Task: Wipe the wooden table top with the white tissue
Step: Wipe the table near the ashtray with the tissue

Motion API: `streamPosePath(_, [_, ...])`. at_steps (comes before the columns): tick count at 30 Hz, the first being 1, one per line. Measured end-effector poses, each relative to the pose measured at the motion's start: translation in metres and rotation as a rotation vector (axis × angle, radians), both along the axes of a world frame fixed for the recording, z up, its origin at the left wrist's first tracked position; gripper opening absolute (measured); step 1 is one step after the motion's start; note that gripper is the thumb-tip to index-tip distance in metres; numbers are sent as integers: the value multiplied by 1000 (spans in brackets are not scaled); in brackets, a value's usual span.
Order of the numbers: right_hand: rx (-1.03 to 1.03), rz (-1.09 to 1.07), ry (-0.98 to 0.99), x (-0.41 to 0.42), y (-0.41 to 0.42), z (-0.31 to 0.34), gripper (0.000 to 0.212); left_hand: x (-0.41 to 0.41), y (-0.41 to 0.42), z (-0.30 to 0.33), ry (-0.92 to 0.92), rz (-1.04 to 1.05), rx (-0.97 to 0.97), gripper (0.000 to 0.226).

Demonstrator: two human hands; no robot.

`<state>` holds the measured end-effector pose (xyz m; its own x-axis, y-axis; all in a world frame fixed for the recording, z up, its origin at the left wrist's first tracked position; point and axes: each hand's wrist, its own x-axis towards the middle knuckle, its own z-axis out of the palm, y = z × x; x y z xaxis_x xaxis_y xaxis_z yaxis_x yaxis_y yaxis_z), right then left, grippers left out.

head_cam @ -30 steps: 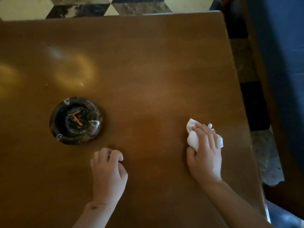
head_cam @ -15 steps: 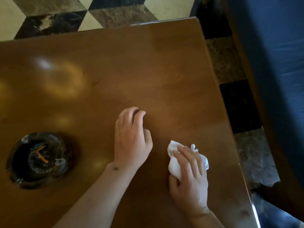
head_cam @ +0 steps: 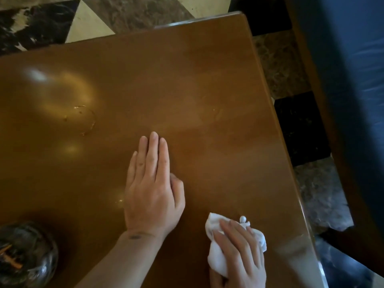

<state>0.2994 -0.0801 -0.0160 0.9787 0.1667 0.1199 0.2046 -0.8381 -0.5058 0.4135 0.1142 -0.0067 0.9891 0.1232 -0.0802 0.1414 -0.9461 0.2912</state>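
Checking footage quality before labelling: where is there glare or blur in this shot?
Head view: bright glare patches on the wooden table top at far left; the ashtray at the lower-left edge and the blue seat at right look smeared; the white tissue under the right hand stays readable.

A crumpled white tissue lies bunched on the glossy brown wooden table top, near its right edge.
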Motion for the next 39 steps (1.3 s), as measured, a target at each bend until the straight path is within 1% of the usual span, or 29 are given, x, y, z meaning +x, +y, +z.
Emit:
streamPosePath(2, [26, 0, 28, 5, 4, 7, 37, -1, 2, -1, 6, -10, 27, 67])
streamPosePath(4, [79, -16, 28, 26, 7, 12, 34, 0, 3, -1, 19, -20, 43, 69])
streamPosePath(6, [88, -59, 23, 66, 9, 17, 40, 2, 1, 0, 48, -18, 76, 71])
streamPosePath(9, [116, -201, 63, 144, 18, 28, 50, 4, -1, 2, 56, 8, 79, 72])
streamPosePath(12, [155, -315, 67, 209, 34, 34, 53, 3, -1, 0, 28, 3, 72, 73])
streamPosePath(14, [178, -330, 66, 235, 45, 33, 50, 2, 0, -2, 27, -11, 84, 74])
streamPosePath(17, [193, -295, 32, 260, 63, 32, 46, 2, 1, 0, 36, -15, 93, 74])
streamPosePath(19, [164, -217, 27, 267, 70, 31, 47, 3, 0, 1, 37, -18, 88, 74])
streamPosePath(21, [134, -85, 51, 264, 72, 31, 47, 4, 0, 3, 38, -13, 83, 74])
streamPosePath(24, [92, 142, 113, 235, 65, 31, 46, 3, 0, 4, 51, -8, 78, 73])
streamPosePath(27, [82, 253, 141, 194, 40, 32, 47, 4, 0, 4, 57, -6, 71, 72])
streamPosePath(30, [92, 196, 123, 175, 12, 34, 44, 4, 0, 5, 58, -1, 64, 73])
streamPosePath(32, [73, 89, 108, 190, 10, 34, 44, 4, 0, 5, 57, 0, 72, 73])
streamPosePath(35, [84, -93, 92, 237, 37, 36, 48, 5, 0, 5, 60, 3, 77, 73])
streamPosePath(37, [100, -108, 93, 259, 61, 36, 50, 5, -1, 6, 63, -2, 79, 72])
streamPosePath(39, [54, -37, 113, 252, 79, 36, 52, 5, -1, 7, 58, -2, 75, 71])
